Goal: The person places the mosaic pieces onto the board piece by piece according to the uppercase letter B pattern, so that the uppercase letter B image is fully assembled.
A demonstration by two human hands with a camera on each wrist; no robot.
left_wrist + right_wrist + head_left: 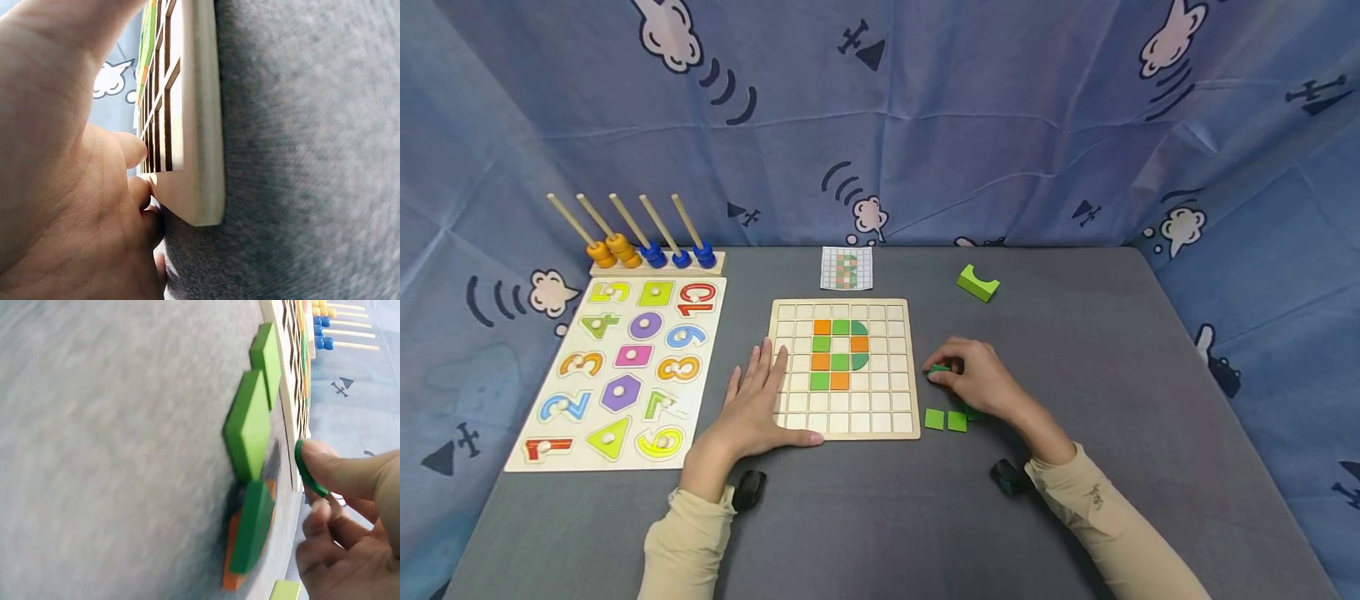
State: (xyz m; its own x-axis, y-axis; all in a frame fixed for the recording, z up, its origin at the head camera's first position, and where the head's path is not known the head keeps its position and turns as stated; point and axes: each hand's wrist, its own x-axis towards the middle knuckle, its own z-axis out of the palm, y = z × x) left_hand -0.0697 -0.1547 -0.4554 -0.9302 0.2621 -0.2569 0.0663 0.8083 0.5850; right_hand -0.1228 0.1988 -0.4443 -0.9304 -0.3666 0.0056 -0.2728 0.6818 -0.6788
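Observation:
My left hand [748,421] lies on the left edge of a wooden grid board [850,436], fingers straight and thumb along its front edge. Orange, light green and dark green tiles [840,362] fill several cells near its middle. To the right of the board, my right hand [981,383] pinches a dark green rounded piece [304,470] between thumb and fingers. Two light green square tiles [945,420] lie near that hand. Beside them, in the right wrist view, a dark green tile [251,522] rests on an orange one [231,559].
Behind the board lies a small pattern card [847,268]. A light green arch-shaped block [977,287] sits at the back right. To the left are a number-and-shape puzzle board [576,354] and a peg rack [658,265] with yellow and blue beads. A blue patterned cloth [1000,125] hangs behind the table.

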